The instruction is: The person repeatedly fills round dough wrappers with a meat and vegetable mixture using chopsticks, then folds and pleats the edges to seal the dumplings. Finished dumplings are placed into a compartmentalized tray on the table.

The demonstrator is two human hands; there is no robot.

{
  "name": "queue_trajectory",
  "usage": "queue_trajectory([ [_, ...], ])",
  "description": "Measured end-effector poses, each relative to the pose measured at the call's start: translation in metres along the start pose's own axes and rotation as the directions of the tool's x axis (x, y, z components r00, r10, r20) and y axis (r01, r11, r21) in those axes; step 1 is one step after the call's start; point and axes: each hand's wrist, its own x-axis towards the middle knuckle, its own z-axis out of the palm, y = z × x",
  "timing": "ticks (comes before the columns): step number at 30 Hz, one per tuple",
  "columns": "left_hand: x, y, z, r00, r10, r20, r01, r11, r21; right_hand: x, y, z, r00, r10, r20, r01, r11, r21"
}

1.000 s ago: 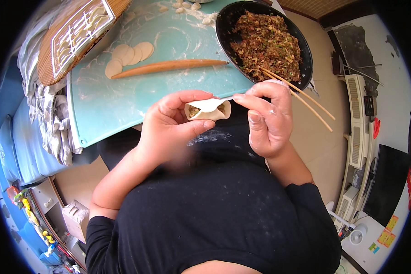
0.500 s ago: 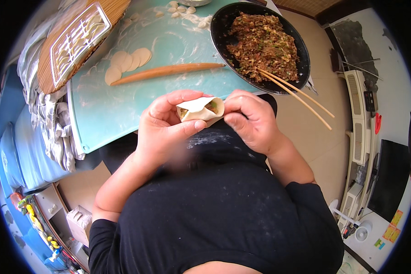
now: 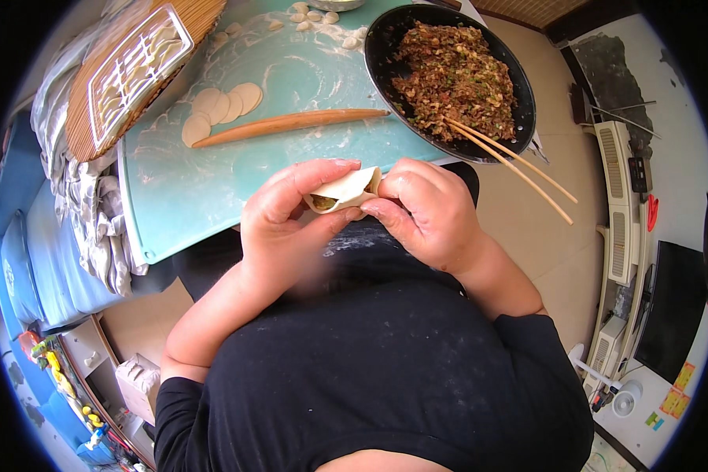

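A half-folded dumpling [image 3: 344, 189] is held between my two hands, over the near edge of the table. Its white wrapper is pinched at the top middle, and brown filling shows at the left opening. My left hand [image 3: 283, 206] grips it with the fingers on the far side and the thumb below. At the right end, my right hand [image 3: 429, 206] pinches the wrapper's edge between thumb and fingers. Just beyond them lies a wooden rolling pin [image 3: 291, 126]. Several round wrappers [image 3: 228, 105] overlap on the floured mat [image 3: 173, 189].
A black pan [image 3: 374, 75] of minced filling [image 3: 456, 75] sits at the right, with chopsticks [image 3: 519, 169] sticking out over its near rim. Far left, a woven tray [image 3: 82, 118] bears a white plastic tray [image 3: 138, 79] of dumplings. Small dough pieces [image 3: 301, 16] lie at the back.
My right hand has moved left and closed on the dumpling's right end, now pinching its wrapper there. The filling at that side is mostly covered. My left hand keeps its hold.
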Motion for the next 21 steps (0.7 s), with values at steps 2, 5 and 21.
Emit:
queue_trajectory([
  [2,-0.001,-0.002,0.0,1.0,0.019,-0.013,-0.019,1.0,0.023,0.001,-0.001,0.0,1.0,-0.014,0.004,0.015,0.999,-0.033],
  [5,0.001,-0.003,0.001,0.999,0.046,0.002,-0.046,0.998,0.045,0.001,-0.002,0.0,1.0,-0.03,0.002,0.03,0.998,-0.06],
  [21,-0.003,0.001,-0.001,0.964,-0.262,0.048,0.262,0.896,-0.359,0.004,0.01,-0.006,0.997,0.082,-0.011,-0.076,0.961,0.266],
])
